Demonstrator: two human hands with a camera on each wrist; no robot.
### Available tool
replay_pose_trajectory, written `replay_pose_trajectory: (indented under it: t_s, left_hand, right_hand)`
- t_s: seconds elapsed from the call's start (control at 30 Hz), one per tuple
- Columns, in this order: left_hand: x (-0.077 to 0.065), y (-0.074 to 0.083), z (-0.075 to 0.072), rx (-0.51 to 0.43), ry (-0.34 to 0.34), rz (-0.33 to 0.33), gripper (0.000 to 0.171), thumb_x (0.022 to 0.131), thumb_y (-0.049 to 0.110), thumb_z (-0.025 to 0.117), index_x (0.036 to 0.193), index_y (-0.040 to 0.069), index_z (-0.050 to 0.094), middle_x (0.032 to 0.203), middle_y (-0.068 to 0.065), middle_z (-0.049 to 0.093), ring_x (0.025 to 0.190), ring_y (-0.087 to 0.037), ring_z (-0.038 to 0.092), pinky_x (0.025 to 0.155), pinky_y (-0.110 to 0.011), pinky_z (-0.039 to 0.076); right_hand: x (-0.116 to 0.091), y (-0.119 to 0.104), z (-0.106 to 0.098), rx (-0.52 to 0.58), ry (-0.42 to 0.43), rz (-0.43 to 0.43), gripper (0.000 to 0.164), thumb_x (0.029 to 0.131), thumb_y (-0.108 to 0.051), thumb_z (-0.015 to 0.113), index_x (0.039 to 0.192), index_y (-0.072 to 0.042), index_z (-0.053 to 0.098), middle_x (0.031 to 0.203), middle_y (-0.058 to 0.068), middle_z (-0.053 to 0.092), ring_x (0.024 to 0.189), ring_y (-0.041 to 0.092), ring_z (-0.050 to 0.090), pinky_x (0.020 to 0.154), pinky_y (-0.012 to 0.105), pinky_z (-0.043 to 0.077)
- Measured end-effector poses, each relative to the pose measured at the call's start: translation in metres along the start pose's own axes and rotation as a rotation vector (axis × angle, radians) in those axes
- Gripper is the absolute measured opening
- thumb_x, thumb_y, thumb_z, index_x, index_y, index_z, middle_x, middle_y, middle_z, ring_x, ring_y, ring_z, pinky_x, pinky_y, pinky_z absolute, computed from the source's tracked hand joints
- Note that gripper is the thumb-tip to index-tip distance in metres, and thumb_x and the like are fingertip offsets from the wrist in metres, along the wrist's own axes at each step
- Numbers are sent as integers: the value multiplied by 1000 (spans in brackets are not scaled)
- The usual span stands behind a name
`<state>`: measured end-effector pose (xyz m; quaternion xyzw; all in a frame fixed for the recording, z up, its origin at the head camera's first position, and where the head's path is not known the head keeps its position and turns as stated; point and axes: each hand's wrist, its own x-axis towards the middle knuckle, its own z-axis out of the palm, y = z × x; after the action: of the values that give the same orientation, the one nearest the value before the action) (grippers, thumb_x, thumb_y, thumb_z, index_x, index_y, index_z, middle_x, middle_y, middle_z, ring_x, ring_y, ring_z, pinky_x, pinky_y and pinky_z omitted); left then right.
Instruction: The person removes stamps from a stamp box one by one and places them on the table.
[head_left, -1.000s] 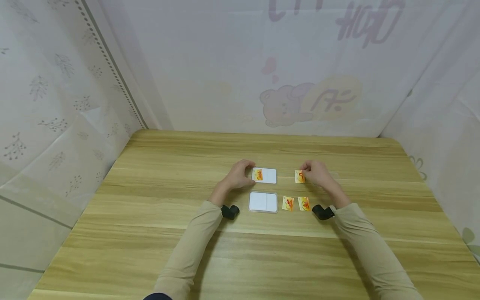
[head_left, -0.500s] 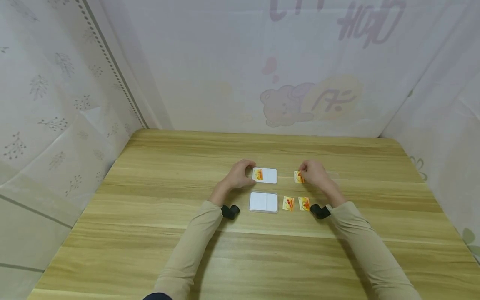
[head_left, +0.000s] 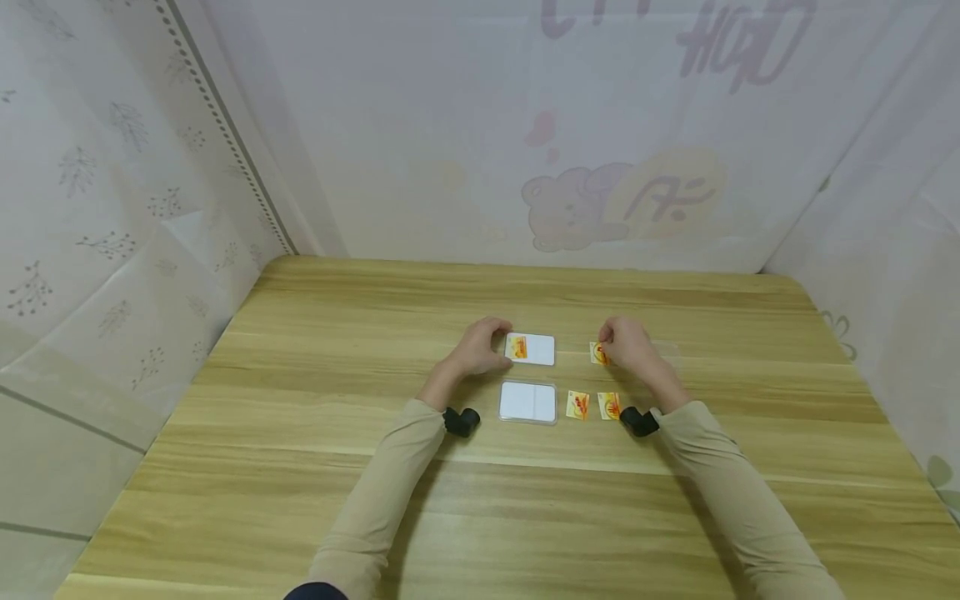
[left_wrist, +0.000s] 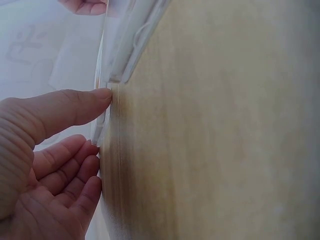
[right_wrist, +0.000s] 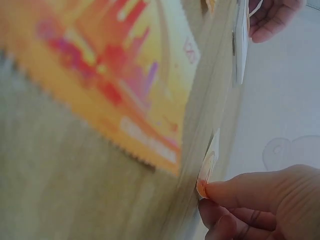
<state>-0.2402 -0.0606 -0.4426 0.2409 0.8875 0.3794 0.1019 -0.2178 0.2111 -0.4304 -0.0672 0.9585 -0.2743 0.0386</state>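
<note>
My right hand [head_left: 628,343] pinches the right edge of a yellow-orange postage stamp [head_left: 597,352] between thumb and fingers. In the right wrist view that held stamp [right_wrist: 207,170] is tilted up off the table. My left hand [head_left: 480,348] holds the left end of a white stamp case [head_left: 542,350], thumb at the near edge and fingers at the far one. Another stamp [head_left: 519,347] lies on the left half of this case. In the left wrist view my thumb [left_wrist: 75,112] presses the case's clear edge.
Nearer me lies a second white case [head_left: 528,402] in clear plastic. Two more stamps, one on the left [head_left: 577,405] and one on the right [head_left: 609,406], lie beside it. A faint clear plastic sheet or lid [head_left: 666,353] shows behind my right wrist.
My right hand has shifted slightly to the left, and the stamp in it has turned a little. My left hand keeps its place on the case.
</note>
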Motion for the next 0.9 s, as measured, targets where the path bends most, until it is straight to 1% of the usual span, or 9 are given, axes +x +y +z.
replay_pose_trajectory:
  t_s: [0.2, 0.33, 0.53, 0.73, 0.9]
  left_hand:
    - [0, 0, 0, -1, -3, -10, 57, 73, 3, 76, 125, -5, 52, 123, -17, 55, 118, -29, 47, 103, -38, 35]
    - [0, 1, 0, 1, -4, -20, 57, 73, 3, 76, 125, -4, 52, 123, -16, 54, 118, -29, 47, 103, -38, 35]
    - [-1, 1, 0, -2, 0, -13, 57, 73, 3, 76, 125, -5, 53, 123, -16, 55, 118, -29, 47, 103, -38, 35]
    - [-1, 1, 0, -10, -1, -19, 57, 73, 2, 76, 125, -4, 53, 123, -16, 55, 118, -29, 47, 103, -38, 35]
    - [-1, 1, 0, -12, -2, -26, 57, 73, 2, 75, 125, -4, 53, 123, -15, 55, 119, -28, 47, 104, -37, 35]
  right_hand:
    - [0, 1, 0, -5, 5, 6, 6, 82, 6, 54, 85, 6, 60, 80, 17, 60, 71, 27, 55, 63, 38, 48]
    - [-1, 1, -1, 0, 17, -14, 7, 82, 7, 54, 85, 7, 60, 79, 17, 59, 72, 28, 55, 64, 39, 48]
    - [-2, -1, -1, 17, 44, -24, 6, 82, 6, 56, 86, 7, 60, 78, 17, 60, 70, 27, 56, 61, 36, 48]
    - [-2, -7, 0, 22, 81, -40, 7, 83, 2, 58, 87, 8, 62, 76, 15, 60, 70, 26, 56, 61, 35, 48]
    - [-1, -16, -1, 39, 72, -42, 9, 85, -1, 59, 88, 7, 61, 76, 14, 60, 68, 24, 56, 60, 33, 47]
